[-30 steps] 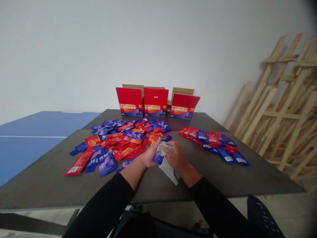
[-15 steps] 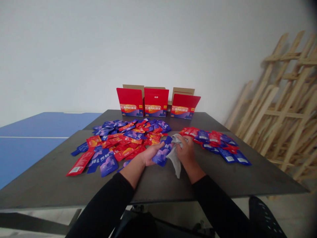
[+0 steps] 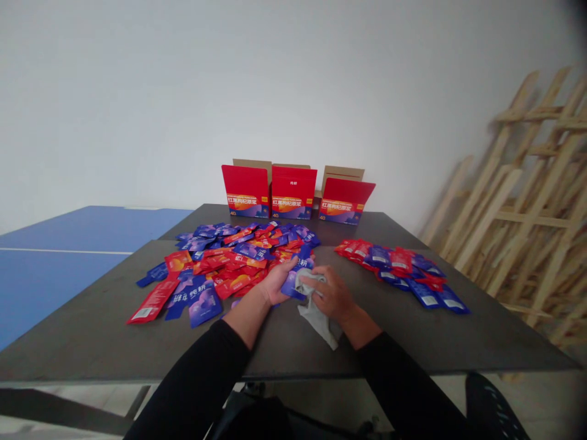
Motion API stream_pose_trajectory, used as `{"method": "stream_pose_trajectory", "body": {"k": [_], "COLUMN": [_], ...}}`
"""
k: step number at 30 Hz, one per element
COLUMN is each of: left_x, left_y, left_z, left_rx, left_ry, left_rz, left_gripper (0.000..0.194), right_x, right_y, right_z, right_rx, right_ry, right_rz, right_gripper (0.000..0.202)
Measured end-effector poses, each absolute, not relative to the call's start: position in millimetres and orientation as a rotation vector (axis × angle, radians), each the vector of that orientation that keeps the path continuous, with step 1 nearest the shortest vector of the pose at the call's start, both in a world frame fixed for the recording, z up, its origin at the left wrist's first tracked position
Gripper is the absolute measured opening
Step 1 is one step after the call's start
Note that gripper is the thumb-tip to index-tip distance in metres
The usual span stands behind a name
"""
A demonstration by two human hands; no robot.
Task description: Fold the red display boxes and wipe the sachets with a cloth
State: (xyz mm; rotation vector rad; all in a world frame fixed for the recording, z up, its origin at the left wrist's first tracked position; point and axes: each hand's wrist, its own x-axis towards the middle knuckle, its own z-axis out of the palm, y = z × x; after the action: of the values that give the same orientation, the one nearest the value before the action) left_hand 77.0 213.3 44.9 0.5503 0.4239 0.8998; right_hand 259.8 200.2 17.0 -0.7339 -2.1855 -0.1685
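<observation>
My left hand (image 3: 276, 283) grips a blue pouch (image 3: 290, 285) by its left side, above the front middle of the dark table. Bunched in my right hand (image 3: 333, 293) is a grey cloth (image 3: 316, 318), pressed on the lower right part of that pouch, with its tail hanging down. A large mixed heap of red and blue pouches (image 3: 236, 263) lies left of and behind my left hand. Right of my right hand, a smaller group of red and blue pouches (image 3: 401, 263) lies overlapping, several with white labels showing.
Three red boxes (image 3: 293, 192) with raised flaps stand along the back of the dark table (image 3: 192, 354). A blue table (image 3: 59, 269) adjoins at the left. Wooden frames (image 3: 527, 201) lean on the wall at the right.
My right hand has moved left and slightly down, bringing the cloth from beside the pouch onto its front. My left hand still holds the pouch. The whole view has shifted slightly.
</observation>
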Motion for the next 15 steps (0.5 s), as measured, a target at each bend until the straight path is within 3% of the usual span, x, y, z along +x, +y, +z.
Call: {"method": "stream_pose_trajectory", "body": {"k": [9, 15], "left_x": [77, 70], "left_y": [210, 212], "left_z": [36, 45], "left_rx": [0.646, 0.605], "left_ry": [0.575, 0.594], "left_rz": [0.769, 0.677], "left_gripper": [0.023, 0.033], "right_x": [269, 275], "right_y": [212, 218], "right_z": [16, 17], "right_rx": [-1.001, -1.176], "right_ry": [-1.994, -1.743], "right_rz": [-0.266, -0.256], "right_gripper": [0.040, 0.041]}}
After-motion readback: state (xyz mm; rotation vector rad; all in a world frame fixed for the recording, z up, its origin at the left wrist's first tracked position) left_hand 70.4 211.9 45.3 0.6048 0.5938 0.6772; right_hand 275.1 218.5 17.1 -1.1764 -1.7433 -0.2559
